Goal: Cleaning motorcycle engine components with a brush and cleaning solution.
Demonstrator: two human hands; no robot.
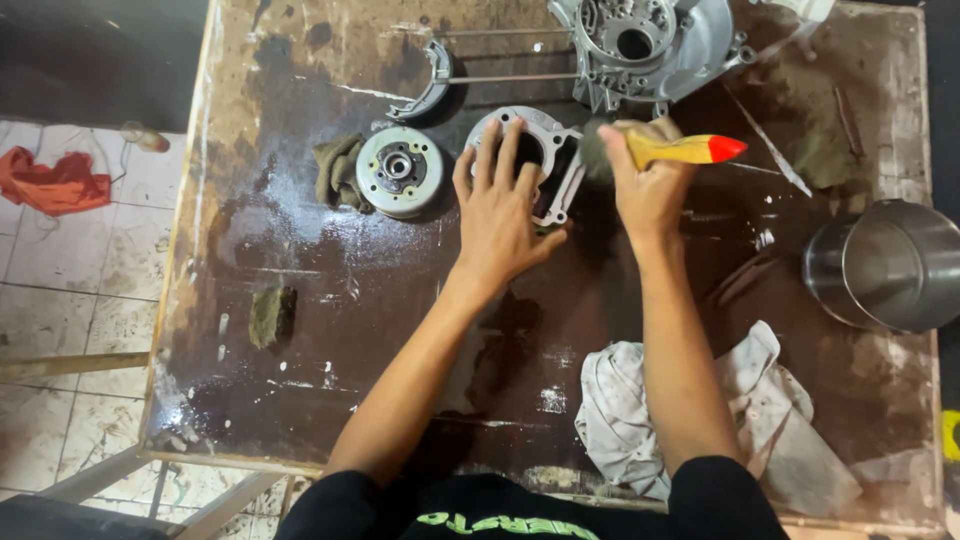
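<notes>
Stained, wet wooden workbench (300,250) over tiled floor. Left hand (500,205), fingers spread, presses the grey metal cylinder block (545,150); right hand (645,180) grips a yellow, red-tipped brush (685,150) at the block's edge. On the slick top the block may slide toward the round steel flywheel (400,170).

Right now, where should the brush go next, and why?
Probably a short sweep across the engine cylinder. The left hand already pins it to the wet, grimy table, and the right hand holds the yellow-handled brush with its bristles right at the cylinder's edge.
</notes>
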